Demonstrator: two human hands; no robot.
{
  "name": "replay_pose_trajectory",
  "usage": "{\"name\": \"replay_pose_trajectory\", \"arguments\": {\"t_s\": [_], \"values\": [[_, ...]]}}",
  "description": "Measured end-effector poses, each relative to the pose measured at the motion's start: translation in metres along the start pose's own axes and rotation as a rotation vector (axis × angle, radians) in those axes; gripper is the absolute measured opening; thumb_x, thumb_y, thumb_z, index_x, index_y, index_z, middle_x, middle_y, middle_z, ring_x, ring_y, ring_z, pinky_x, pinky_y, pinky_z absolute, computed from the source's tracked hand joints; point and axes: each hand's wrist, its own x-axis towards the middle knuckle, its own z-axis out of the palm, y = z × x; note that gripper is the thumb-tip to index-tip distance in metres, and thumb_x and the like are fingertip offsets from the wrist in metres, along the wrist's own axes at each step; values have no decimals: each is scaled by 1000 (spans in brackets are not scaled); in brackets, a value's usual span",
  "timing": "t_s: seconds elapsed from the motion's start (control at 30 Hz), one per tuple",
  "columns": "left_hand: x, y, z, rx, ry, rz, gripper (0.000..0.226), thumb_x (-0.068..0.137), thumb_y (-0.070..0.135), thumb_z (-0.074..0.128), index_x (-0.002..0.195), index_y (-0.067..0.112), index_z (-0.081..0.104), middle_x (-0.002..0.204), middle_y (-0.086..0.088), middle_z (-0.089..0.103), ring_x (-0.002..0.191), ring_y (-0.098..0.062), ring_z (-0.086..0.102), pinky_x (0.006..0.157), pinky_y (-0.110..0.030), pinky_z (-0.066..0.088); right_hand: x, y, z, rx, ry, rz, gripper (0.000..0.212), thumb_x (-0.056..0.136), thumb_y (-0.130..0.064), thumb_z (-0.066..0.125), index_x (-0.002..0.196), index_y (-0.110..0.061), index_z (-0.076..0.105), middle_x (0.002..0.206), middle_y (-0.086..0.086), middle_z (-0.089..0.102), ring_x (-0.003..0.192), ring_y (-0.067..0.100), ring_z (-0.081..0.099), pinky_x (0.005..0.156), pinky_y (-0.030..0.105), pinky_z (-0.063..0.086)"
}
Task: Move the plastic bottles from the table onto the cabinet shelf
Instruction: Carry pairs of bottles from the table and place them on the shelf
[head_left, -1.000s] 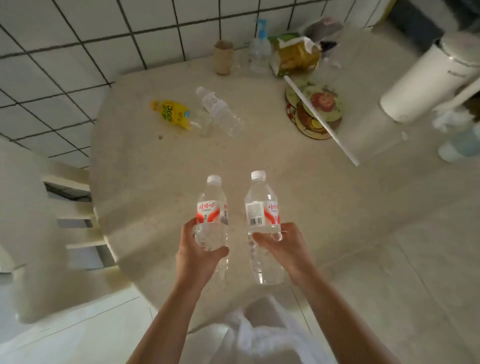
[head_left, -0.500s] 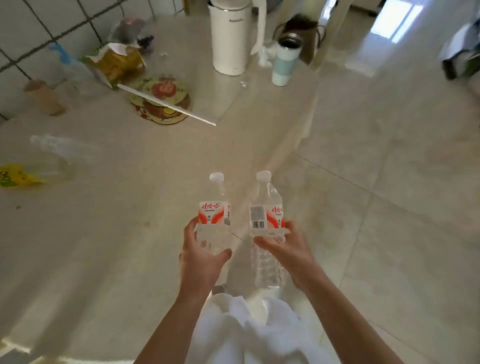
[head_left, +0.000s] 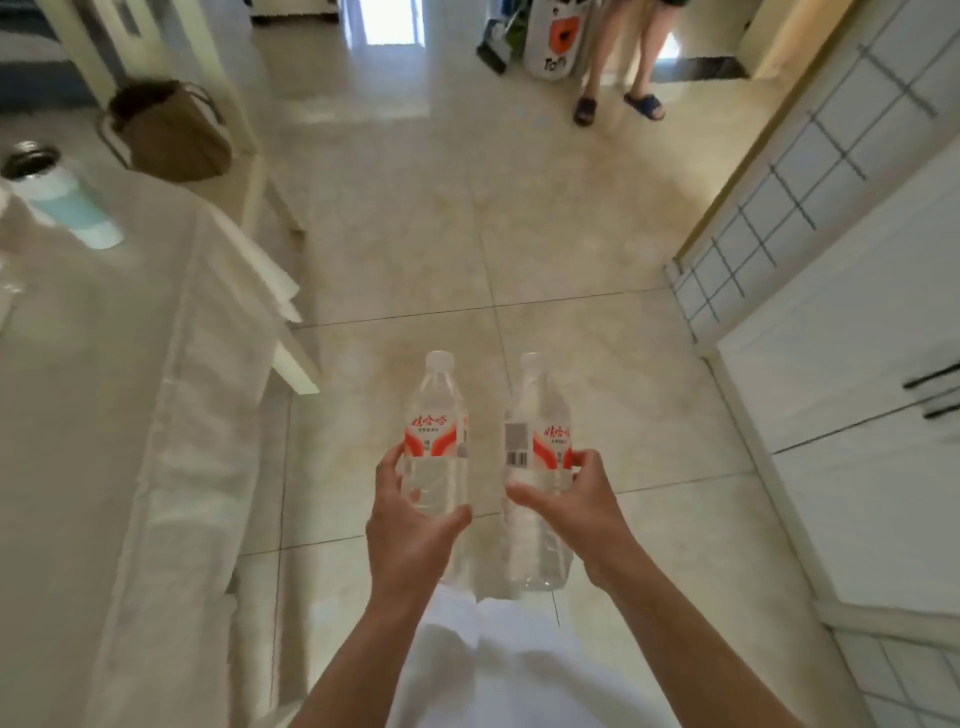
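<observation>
Head view: left hand (head_left: 410, 525) and right hand (head_left: 576, 512) each grip a water bottle (head_left: 435, 441) (head_left: 537, 452), mid-carry; next, find the cabinet (head_left: 852, 395) shelf.

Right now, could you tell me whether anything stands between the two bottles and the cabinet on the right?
Nothing visible does. The left hand and right hand each hold a bottle over bare floor; the white cabinet shows closed doors, no shelf in view.

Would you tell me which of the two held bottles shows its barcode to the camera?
The bottle in the right hand; the left hand's bottle shows only its red logo.
</observation>
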Motion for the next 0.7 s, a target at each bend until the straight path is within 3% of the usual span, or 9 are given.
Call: {"name": "replay_pose_trajectory", "arguments": {"t_s": [0.17,0.3,0.43,0.53,0.63,0.7], "values": [[12,38,76,119,-200,144,95,58,16,90,135,36,38,112,10,68,96,-9,69,83,-33,58,17,22,-73,155,208,65,63,58,-38,88,94,-34,36,100,-7,57,87,6,60,60,18,44],[29,62,126,170,-338,200,88,55,19,90,129,38,47,98,24,66,85,8,66,67,-10,51,30,34,-113,269,351,135,63,59,-33,88,94,-32,36,98,-8,57,85,6,61,58,18,45],[58,92,181,227,-473,243,78,52,21,89,121,39,56,86,24,70,75,10,67,59,-9,51,54,32,-153,338,508,174,67,58,-31,90,102,-25,39,96,-8,57,83,4,60,57,17,44],[79,121,220,264,-549,257,75,57,16,88,119,40,54,96,14,73,77,3,68,63,-17,53,72,20,-182,380,596,188,72,56,-32,90,107,-21,40,96,-7,58,82,6,60,57,19,44],[97,150,262,285,-629,283,83,60,10,87,132,29,51,104,3,72,88,-10,70,70,-27,57,88,10,-215,450,685,221,76,53,-35,90,111,-16,45,101,0,62,86,15,65,68,32,55],[102,164,290,298,-680,305,85,60,8,86,135,26,50,107,1,71,92,-14,70,70,-26,57,93,8,-234,491,749,229,78,50,-39,89,112,-17,47,102,1,64,88,18,67,77,39,58]]}}
